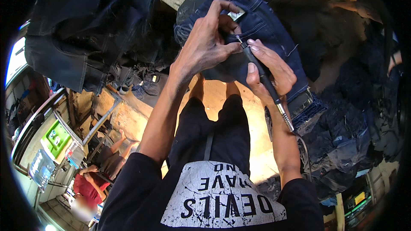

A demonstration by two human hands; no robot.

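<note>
Dark blue jeans (269, 28) lie draped over a support in front of me, with stitched seams and a pocket edge showing. My right hand (274, 68) grips a slim, black pen-shaped rotary tool (264, 77), which has a thin metal tip and a spring sleeve at its back end. The tip points at the pocket edge, close to my left thumb; whether it touches the denim I cannot tell. With curled fingers, my left hand (209, 38) holds the denim at that pocket. A small whitish label (236, 14) shows beside its index finger.
A cord (305, 149) trails from the tool past my right forearm. Dark trousers (85, 30) hang in a pile at left; more dark garments (342, 132) heap at right. A person in a red shirt (87, 186) sits at lower left near a green tray (57, 139).
</note>
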